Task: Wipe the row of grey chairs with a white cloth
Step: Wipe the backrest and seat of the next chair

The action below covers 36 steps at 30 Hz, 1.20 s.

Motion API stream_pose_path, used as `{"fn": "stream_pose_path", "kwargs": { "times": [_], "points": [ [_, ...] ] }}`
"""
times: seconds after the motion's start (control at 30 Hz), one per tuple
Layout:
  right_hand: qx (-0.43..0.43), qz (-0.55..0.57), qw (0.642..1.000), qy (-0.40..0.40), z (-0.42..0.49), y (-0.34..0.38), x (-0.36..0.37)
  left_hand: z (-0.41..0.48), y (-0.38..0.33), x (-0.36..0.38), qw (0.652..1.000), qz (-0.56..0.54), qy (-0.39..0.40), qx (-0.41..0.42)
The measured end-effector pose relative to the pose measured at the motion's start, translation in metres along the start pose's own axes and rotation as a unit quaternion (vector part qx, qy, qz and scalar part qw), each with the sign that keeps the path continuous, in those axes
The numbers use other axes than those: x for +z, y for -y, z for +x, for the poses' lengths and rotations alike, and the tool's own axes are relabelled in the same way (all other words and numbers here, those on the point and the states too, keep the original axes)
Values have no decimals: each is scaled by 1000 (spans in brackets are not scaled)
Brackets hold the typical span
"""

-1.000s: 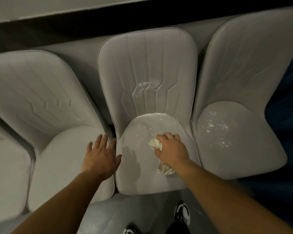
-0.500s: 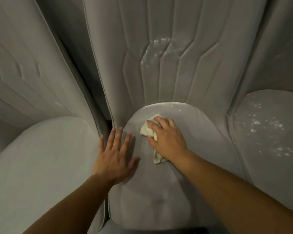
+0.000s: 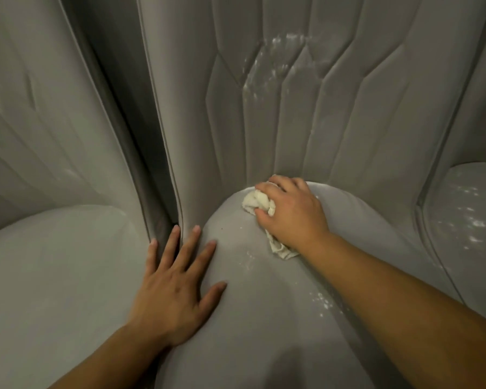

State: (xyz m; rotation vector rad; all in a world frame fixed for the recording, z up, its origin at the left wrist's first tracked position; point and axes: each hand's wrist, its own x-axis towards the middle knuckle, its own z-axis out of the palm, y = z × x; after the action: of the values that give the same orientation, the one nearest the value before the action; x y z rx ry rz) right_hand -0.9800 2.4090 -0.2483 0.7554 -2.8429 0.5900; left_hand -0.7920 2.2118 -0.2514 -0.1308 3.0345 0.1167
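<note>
My right hand [image 3: 291, 213]: fingers [image 3: 285, 183] curled over a bunched white cloth [image 3: 257, 203], gripping it and pressing it onto the seat of the middle grey chair [image 3: 264, 318]. Most of the cloth is hidden under my palm. Only a crumpled lobe at the thumb side and a short tail below the wrist show. Whether the fingertips touch the upholstery beyond the cloth cannot be told.

My left hand [image 3: 174, 287]: fingers [image 3: 190, 249] straight and spread, lying flat on the same seat's left edge and holding nothing. The two outer fingers reach across the seat's piping to the foot of the dark gap [image 3: 141, 136] between chairs.

Directly beyond the right fingertips the quilted backrest [image 3: 292, 122] rises from the seat seam and closes off that direction. Bare seat lies open between my two hands and back toward my forearms, both of which are cut off at the lower frame edge. The seat's front edge and the backrest's top are out of frame.

White flecks [image 3: 275, 66] cling to the backrest above the right fingers, and a few more lie on the seat beside my right forearm.

Left of the gap stands the left grey chair [image 3: 54, 276], its seat just beside my left hand. The right grey chair [image 3: 472, 192] is cut off at the right frame edge, its seat also flecked white.
</note>
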Motion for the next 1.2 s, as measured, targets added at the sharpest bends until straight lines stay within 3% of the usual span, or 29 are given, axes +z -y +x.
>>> {"fn": "stream_pose_path", "kwargs": {
  "times": [0.1,0.33,0.5,0.73,0.83,0.9,1.2],
  "points": [
    [-4,5,999,-43,-2,1,6,1,0,4,1000,9,-13,8],
    [-13,-43,998,-42,3,7,16,29,7,-5,999,-3,-34,1],
    [1,-44,998,-33,3,7,15,59,3,-5,999,29,4,19],
    [7,48,999,1,-5,11,-5,63,14,1,996,-38,-63,55],
    [-97,44,994,-27,-42,23,-6,61,16,3,973,-137,-173,66],
    [-166,-1,986,-30,-59,32,-5,60,13,-1,955,-202,-216,23],
    [-263,-17,963,62,-50,62,3,61,20,-3,939,-266,-216,11]
  ]
}}
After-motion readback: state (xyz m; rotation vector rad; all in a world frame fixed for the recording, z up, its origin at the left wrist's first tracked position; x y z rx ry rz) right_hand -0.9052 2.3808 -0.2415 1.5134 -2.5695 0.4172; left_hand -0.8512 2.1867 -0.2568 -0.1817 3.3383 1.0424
